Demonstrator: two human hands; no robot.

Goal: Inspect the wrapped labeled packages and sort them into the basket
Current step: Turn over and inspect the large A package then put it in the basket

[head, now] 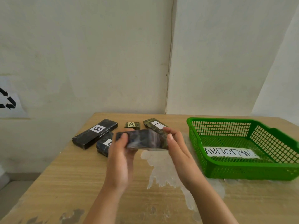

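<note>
The wrapped package [142, 139] is looking light and stiff, its glossy wrap perhaps slippery, so holding it by its two short ends seems wise. Both the left hand [120, 152] and right hand [176, 144] are pinching those ends, grip curled tight, holding it above the tabletop [68, 183], left of the green basket [242, 172].

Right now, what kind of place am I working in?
Probably a makeshift sorting or inspection station in a plain room. A worn wooden table stands against bare white walls; lettered dark wrapped packages lie on it beside a green plastic basket labelled as abnormal, and a recycling-symbol sheet hangs on the wall.
</note>
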